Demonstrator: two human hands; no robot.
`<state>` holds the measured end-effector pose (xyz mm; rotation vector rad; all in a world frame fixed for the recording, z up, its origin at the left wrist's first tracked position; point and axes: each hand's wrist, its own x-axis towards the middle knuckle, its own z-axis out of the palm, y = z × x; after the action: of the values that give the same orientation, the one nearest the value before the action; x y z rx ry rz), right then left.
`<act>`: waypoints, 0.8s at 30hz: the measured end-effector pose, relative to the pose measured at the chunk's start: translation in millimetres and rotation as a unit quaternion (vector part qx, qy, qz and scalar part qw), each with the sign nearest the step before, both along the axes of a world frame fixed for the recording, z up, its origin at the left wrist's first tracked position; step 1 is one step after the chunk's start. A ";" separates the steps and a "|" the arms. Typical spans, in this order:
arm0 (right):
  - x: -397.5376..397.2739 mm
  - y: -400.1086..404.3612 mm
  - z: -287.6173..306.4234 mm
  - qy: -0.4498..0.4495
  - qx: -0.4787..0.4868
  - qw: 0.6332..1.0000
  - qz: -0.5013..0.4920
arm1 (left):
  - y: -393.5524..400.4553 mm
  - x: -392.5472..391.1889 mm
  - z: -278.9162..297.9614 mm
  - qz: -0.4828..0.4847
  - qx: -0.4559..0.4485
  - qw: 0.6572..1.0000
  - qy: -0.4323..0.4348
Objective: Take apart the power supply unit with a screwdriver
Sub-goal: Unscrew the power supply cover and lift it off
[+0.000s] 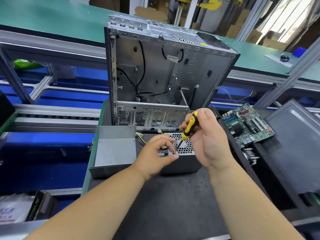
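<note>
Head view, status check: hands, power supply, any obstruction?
Right hand grips yellow-and-black screwdriver, tip at corner screw. Left hand steadies grey metal power supply unit. Nothing blocking.

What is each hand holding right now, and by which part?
The right hand grips the screwdriver by its yellow-and-black handle. The left hand pinches the power supply unit at its near top corner, beside the tip.

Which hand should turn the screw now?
The right hand. It already grips the yellow-and-black screwdriver, whose tip sits at a screw on the power supply unit. The left hand holds the unit near that corner.
</note>
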<state>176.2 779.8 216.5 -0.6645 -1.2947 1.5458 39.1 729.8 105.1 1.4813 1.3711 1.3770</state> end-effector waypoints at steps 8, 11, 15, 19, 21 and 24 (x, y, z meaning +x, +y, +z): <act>-4.9 4.4 -2.4 0.045 0.000 0.999 -0.008 | -0.8 0.9 -1.0 0.006 -0.001 1.000 0.002; -9.5 6.6 -2.0 0.046 0.000 0.999 -0.006 | -0.1 1.2 -0.2 0.006 0.009 1.000 0.002; -12.3 6.2 -3.8 0.067 -0.021 0.997 0.006 | 0.2 1.9 -0.4 0.005 0.011 1.000 -0.002; -9.3 4.2 -5.1 0.080 -0.019 0.996 0.042 | 1.8 0.1 -0.2 0.003 0.014 1.000 0.004; -7.5 4.2 -4.7 0.070 -0.016 0.996 0.046 | 2.3 0.0 -0.2 0.000 0.016 1.000 0.007; -3.5 7.1 -2.9 0.041 -0.009 0.998 0.038 | 2.2 0.7 -0.4 0.000 0.015 1.000 0.012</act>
<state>172.8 786.9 213.7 -0.5637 -1.2577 1.6313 39.8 731.9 104.8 1.5217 1.3695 1.3892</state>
